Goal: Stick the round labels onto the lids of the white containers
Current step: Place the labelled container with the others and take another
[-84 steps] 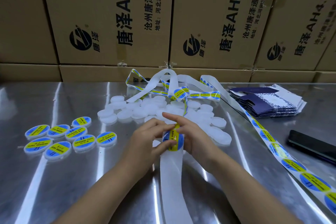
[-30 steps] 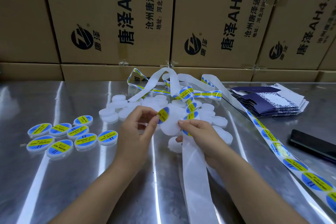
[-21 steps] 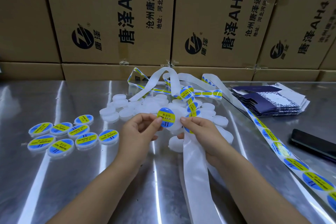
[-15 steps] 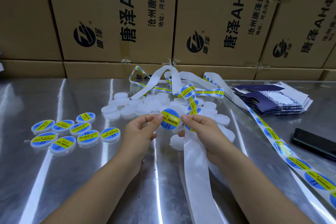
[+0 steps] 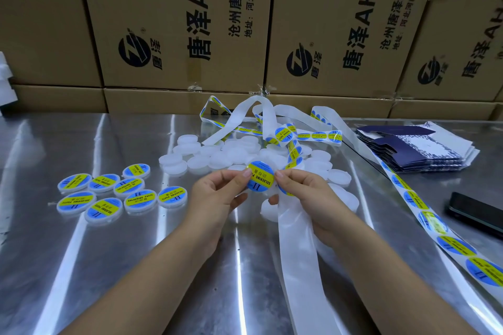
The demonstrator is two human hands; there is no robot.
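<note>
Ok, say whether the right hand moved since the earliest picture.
Yes: the right hand moved forward, from short of the pile of white containers up to its near edge.

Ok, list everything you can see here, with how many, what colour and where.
labelled containers: eight, white with blue-and-yellow labels, grouped at left
held container: one, white, same label, raised at centre
unlabelled containers: uncounted pile, white, centre rear
label strip: count unclear, white with blue-and-yellow labels, tangled over the pile, running to lower right
blank backing strip: one, white, from centre to the bottom edge
flat cartons: one stack, dark blue and white, right rear
phone: one, black, right edge
cardboard boxes: several, brown, stacked at the back
table: one, shiny metal, under everything
left hand: one, pinches the held container's left edge
right hand: one, pinches its right edge
</note>
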